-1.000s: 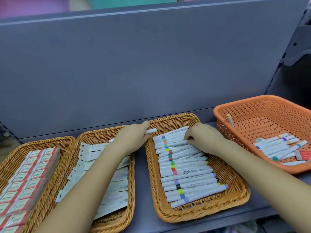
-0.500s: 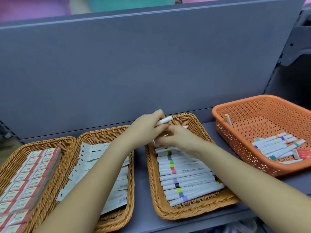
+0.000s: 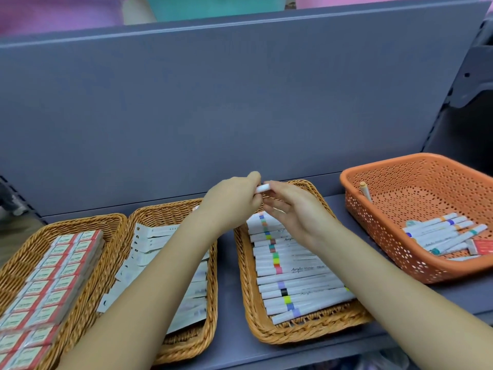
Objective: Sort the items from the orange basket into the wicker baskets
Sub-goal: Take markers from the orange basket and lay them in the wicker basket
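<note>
Above the wicker basket (image 3: 272, 335) of markers (image 3: 298, 279), the left hand (image 3: 232, 201) and right hand (image 3: 296, 209) both pinch one white marker (image 3: 262, 187); more lie in the orange basket (image 3: 378, 252).

A grey shelf (image 3: 229, 263) carries everything. Behind the shelf rises a grey back panel (image 3: 213, 108); above the panel's top edge, pink and teal surfaces (image 3: 213, 6) show.

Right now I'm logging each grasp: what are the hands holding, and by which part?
A white marker, gripped by the left hand with one end showing; the right hand touches that end.
</note>
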`<action>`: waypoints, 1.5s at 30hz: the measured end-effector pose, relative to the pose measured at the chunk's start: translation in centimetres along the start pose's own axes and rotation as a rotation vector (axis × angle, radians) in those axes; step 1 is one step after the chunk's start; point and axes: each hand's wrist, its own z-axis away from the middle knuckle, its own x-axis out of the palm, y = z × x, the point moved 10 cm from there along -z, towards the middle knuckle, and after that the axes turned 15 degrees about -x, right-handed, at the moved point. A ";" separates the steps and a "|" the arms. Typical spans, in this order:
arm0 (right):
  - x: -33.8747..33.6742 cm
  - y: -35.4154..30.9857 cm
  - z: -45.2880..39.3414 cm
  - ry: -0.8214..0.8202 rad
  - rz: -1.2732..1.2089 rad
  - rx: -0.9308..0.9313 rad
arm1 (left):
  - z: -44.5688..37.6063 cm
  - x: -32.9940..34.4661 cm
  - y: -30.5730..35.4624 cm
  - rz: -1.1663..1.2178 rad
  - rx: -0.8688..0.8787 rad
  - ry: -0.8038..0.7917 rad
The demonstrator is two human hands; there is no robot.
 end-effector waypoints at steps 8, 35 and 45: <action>-3.7 -1.0 -0.5 0.241 -0.015 -0.052 | -0.2 1.5 -0.8 -0.047 0.013 -0.055; -1.0 3.8 -4.2 -0.669 1.842 -0.194 | -1.9 2.3 -1.4 -0.196 0.095 -0.050; -4.8 -11.5 -3.1 -0.340 2.062 -0.365 | -3.8 1.0 8.4 -0.165 0.246 0.043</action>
